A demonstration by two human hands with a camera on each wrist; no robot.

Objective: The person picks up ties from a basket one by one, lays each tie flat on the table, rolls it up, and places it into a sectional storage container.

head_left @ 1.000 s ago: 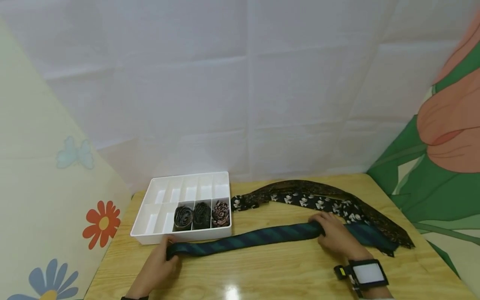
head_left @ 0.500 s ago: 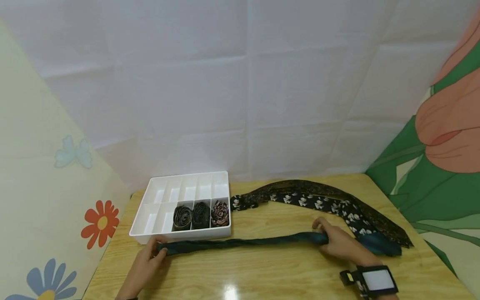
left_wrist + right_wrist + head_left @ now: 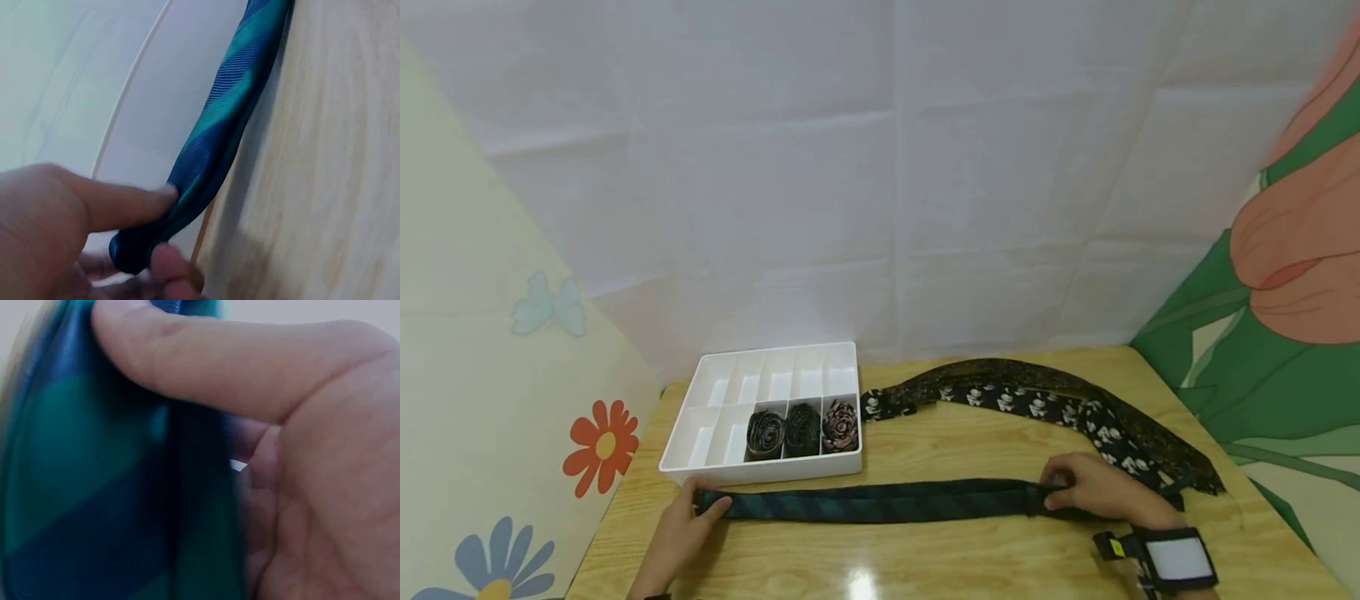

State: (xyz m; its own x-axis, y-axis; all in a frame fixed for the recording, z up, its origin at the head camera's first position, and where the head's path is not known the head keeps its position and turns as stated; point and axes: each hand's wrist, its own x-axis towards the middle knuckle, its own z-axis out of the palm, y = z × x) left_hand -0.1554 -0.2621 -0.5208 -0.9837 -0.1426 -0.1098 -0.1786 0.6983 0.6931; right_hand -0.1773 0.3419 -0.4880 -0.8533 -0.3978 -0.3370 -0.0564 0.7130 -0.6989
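A necktie with blue and green diagonal stripes stretches from side to side along the front of the white tray. At its left end my left hand pinches the folded cloth between thumb and fingers, just in front of the tray's near left corner. In the left wrist view the tie runs up and away from the hand. My right hand grips the tie toward the right, thumb across it in the right wrist view, where the striped cloth looks blurred. Behind that hand part of the tie is hidden.
The white divided tray holds three rolled ties in its near right compartments, one of them a reddish roll. A black tie with white figures and a dark brown patterned tie curve across the back right of the wooden table.
Both hands have moved further apart and toward me, carrying the striped tie. It was slanted, then twisted narrow, and now lies straighter with its stripes showing. Its right part has been drawn in.
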